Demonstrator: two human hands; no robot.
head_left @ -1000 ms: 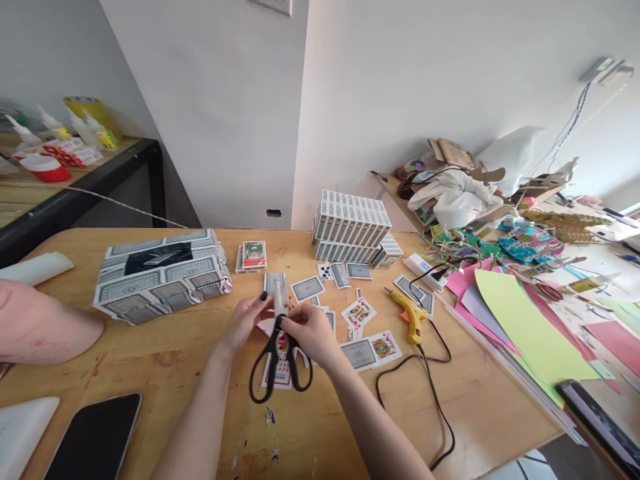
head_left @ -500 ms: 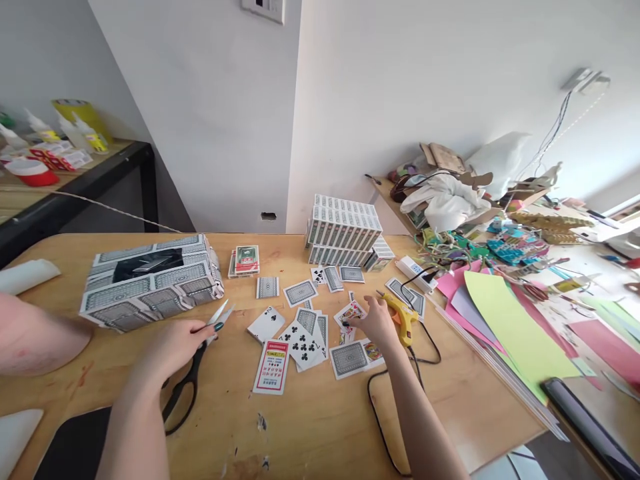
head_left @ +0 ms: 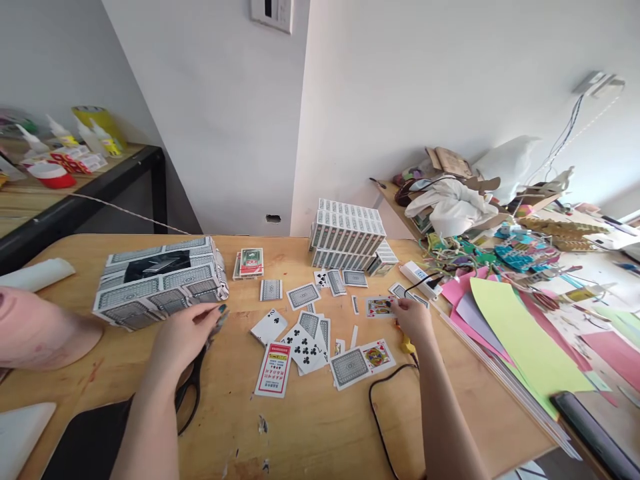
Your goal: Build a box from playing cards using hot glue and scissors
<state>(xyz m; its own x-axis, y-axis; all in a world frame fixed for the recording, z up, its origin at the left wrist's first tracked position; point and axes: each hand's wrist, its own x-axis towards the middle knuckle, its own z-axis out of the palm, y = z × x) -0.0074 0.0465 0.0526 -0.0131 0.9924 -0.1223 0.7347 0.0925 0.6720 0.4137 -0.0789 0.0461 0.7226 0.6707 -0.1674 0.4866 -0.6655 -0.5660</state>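
My left hand [head_left: 183, 337] rests curled over black-handled scissors [head_left: 193, 393] lying on the wooden table, just in front of a box wrapped in playing cards [head_left: 160, 279]. My right hand [head_left: 413, 319] pinches the edge of a face card [head_left: 379, 307], over a yellow glue gun [head_left: 406, 343] that it mostly hides. Loose playing cards [head_left: 305, 340] lie spread between both hands.
A stack of card decks [head_left: 349, 233] stands at the back by the wall, a power strip [head_left: 416, 275] beside it. Coloured paper sheets [head_left: 520, 327] and craft clutter cover the right. A phone [head_left: 85, 443] and a pink rounded object [head_left: 40, 330] lie left. The black cable [head_left: 380, 400] loops near the front.
A second ago both hands held the scissors upright. The left hand laid them on the table at left. The right hand reached to the cards and lifted a face card rightward.
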